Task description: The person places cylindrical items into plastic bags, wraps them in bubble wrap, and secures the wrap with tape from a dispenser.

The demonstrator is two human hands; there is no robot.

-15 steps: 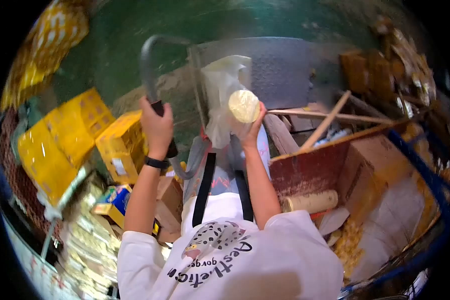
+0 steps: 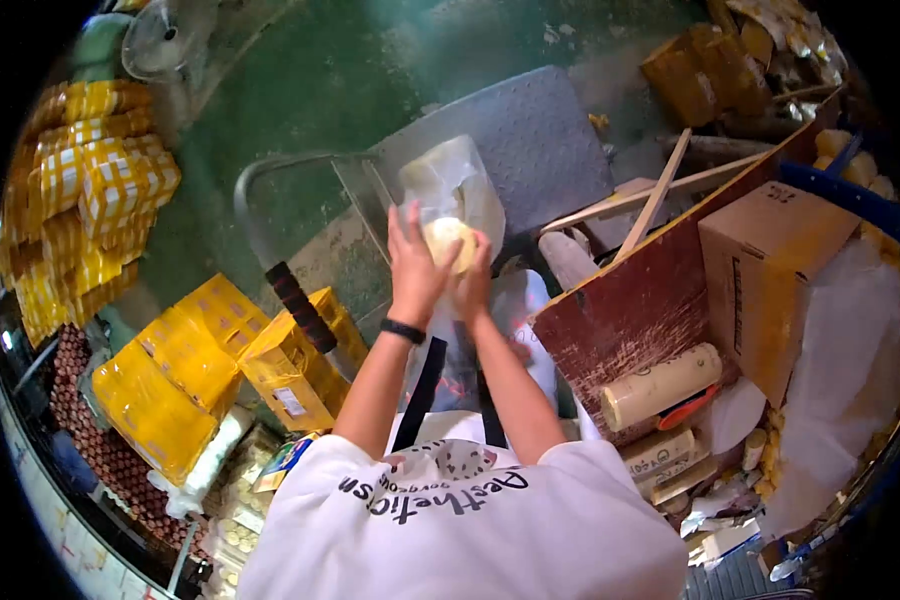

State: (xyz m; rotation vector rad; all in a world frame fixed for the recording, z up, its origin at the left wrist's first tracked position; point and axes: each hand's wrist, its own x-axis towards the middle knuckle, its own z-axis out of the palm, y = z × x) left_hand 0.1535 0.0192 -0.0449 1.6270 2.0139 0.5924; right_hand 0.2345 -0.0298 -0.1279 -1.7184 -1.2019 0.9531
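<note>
Both hands are at a pale yellow round roll (image 2: 450, 240), near the middle of the view. My left hand (image 2: 417, 268) rests against its left side with the fingers stretched out. On the right side my right hand (image 2: 473, 275) grips the roll, its fingers bent round the edge. A whitish translucent plastic bag (image 2: 470, 185) lies just beyond the roll, on or against the grey metal plate (image 2: 545, 140) of a cart. The cart's curved handle (image 2: 250, 205), with a dark grip, stands left of my hands and touches neither.
Yellow-taped boxes (image 2: 175, 375) and a yellow-wrapped stack (image 2: 100, 190) stand at the left. At the right, a reddish wooden bin (image 2: 650, 300) holds a cardboard box (image 2: 770, 270) and a beige roll (image 2: 660, 385). Wooden strips (image 2: 655, 195) lie across its far side.
My left hand has let go of the cart handle and moved right to the roll. The roll and my right hand have come lower and slightly left. The view has shifted.
</note>
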